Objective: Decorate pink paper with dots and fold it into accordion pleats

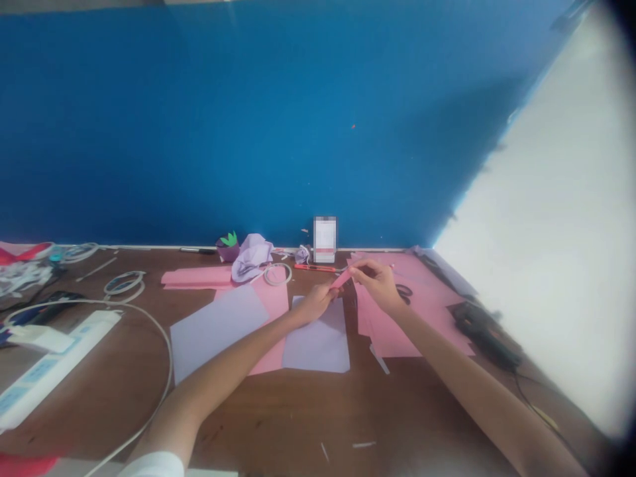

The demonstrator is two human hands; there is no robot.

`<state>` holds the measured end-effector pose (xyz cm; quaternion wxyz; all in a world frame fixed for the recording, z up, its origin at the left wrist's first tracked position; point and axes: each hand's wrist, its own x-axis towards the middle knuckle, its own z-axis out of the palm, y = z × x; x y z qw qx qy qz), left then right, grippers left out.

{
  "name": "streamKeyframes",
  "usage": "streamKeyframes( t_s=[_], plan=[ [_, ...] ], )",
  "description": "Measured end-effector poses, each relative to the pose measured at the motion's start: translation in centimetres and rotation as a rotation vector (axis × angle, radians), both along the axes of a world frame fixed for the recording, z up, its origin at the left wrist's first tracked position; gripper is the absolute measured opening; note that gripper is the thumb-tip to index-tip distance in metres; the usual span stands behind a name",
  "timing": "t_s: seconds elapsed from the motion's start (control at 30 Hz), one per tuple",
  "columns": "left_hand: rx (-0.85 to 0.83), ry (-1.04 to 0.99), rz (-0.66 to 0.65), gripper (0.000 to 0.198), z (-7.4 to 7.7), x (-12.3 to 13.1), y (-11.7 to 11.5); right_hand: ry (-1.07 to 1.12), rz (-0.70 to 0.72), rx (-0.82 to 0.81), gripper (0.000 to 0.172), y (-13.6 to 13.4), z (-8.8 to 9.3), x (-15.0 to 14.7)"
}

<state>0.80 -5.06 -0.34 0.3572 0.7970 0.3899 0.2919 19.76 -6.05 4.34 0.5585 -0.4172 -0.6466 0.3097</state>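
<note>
A narrow pink paper strip (pixel 342 278) is stretched between my two hands above the table. My left hand (pixel 316 303) grips its lower left end, with the fingers closed round it. At the upper right end my right hand (pixel 376 278) pinches the strip between thumb and fingers. Under my left hand lies a lilac paper sheet (pixel 318 344). Beneath my right hand are stacked pink sheets (pixel 392 324), and the black handles of scissors (pixel 405 290) show beside the wrist. An orange-red cutter or pen (pixel 315 267) lies just behind the hands.
A phone (pixel 325 238) leans upright near the blue wall. Crumpled lilac paper (pixel 253 255), a small purple pot with green leaves (pixel 228 246) and a roll of tape (pixel 277 274) sit at back left. A white power strip (pixel 64 364) and looping cable (pixel 169 351) occupy the left; a dark tool (pixel 487 334) lies right.
</note>
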Motion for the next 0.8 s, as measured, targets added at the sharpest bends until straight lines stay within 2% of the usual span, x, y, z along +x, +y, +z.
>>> streamKeyframes(
  t_s=[0.2, 0.33, 0.47, 0.57, 0.8],
  plan=[
    [-0.015, -0.048, 0.007, 0.048, -0.1, -0.1, -0.3, 0.089, 0.051, -0.064, 0.027, 0.5, -0.7, 0.1],
    [-0.045, -0.094, 0.004, 0.052, 0.1, -0.2, -0.5, 0.063, 0.198, -0.160, 0.032, 0.5, -1.2, 0.0],
    [-0.003, -0.069, -0.038, 0.052, 0.6, -0.2, -0.8, 0.003, 0.367, -0.275, 0.035, 0.2, -1.4, -0.3],
    [0.004, -0.003, -0.049, 0.054, 0.8, -0.2, -0.9, 0.011, 0.323, -0.291, 0.032, 0.3, -1.8, -0.4],
    [0.149, 0.145, 0.055, 0.052, 0.7, -0.3, -1.2, 0.024, 0.210, -0.274, 0.031, 0.6, -2.6, -0.5]
  ],
)
